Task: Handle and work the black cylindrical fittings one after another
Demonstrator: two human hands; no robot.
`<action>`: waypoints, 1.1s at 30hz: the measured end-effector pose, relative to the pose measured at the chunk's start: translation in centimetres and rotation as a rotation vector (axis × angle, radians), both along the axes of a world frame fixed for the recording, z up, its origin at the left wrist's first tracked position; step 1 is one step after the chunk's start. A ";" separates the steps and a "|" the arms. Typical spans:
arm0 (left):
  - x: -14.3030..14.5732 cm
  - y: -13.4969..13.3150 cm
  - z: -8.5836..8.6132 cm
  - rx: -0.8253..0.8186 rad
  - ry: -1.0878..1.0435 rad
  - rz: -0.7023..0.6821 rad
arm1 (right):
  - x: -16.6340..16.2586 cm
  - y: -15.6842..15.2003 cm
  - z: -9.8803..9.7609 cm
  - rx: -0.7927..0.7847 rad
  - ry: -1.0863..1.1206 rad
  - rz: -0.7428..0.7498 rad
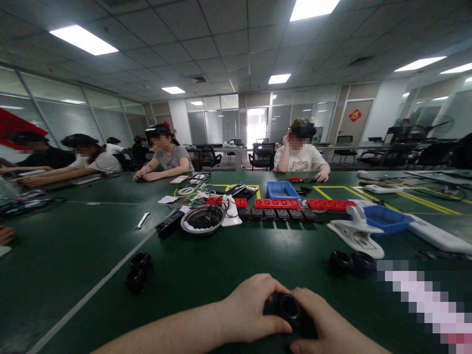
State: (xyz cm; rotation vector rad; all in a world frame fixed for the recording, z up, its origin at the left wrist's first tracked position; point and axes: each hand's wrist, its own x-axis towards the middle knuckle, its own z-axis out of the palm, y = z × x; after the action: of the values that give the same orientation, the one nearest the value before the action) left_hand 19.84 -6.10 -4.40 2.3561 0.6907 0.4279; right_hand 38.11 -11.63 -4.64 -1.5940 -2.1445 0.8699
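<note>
Near the table's front edge, my left hand (254, 307) grips a black hollow ring-shaped part (283, 310) between thumb and fingers. My right hand (319, 317) closes around the same part from the other side, its fingers partly hidden. The hole of the part faces up toward me; its lower portion is dark and hard to make out. Two similar black rings (137, 279) rest together on the green table at the left. Another pair of black rings (339, 263) sits to the right, beyond my right hand.
Ahead lie a metal bowl (202, 231) with cables, a black power strip (280, 215), red socket strips (277, 203) and a blue tray (282, 190). A white clamp stand (359, 236) is at the right, a wrench (142, 221) at the left. Several people sit around the table.
</note>
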 end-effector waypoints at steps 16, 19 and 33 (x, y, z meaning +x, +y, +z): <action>0.7 -1.3 -0.9 0.016 0.034 0.238 | -0.7 0.3 -2.4 0.280 -0.243 -0.132; 0.6 -0.8 -0.7 0.004 0.022 0.178 | -0.6 0.3 -1.9 0.228 -0.183 -0.102; -0.1 0.0 -0.9 -0.081 -0.046 -0.016 | 0.8 0.7 -0.9 -0.056 0.010 -0.059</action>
State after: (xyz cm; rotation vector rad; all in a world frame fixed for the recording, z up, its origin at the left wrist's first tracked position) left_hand 19.69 -6.08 -5.33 2.2669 0.6553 0.4382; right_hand 38.91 -10.91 -5.58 -1.6672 -2.0731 0.9242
